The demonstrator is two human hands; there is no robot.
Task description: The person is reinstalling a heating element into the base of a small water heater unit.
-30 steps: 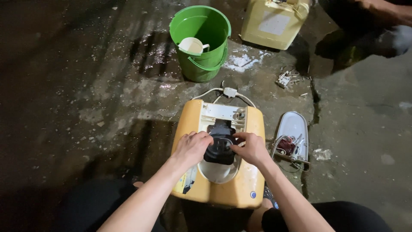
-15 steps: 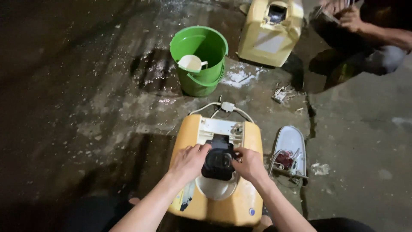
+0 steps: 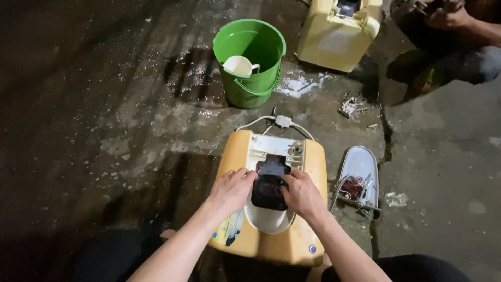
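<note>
Shifted closer together since half a second ago: both hands now tight on dark motor block (image 3: 270,185) at centre of yellow appliance casing (image 3: 271,245), which lies on wet concrete floor (image 3: 104,120). Left hand (image 3: 233,188) fingers curled against block's left side, right hand (image 3: 301,194) fingers wrapped on its right side. White inner panel (image 3: 275,146) above block, small blue round sticker (image 3: 312,249) at casing's lower right corner. Just right: detached white cover (image 3: 360,175) with red wiring. Beyond: green bucket (image 3: 250,65) holding white cup (image 3: 239,65), pale yellow jerrycan (image 3: 339,36) with blank rectangular label patch. Another person's hands (image 3: 443,15) top right.
</note>
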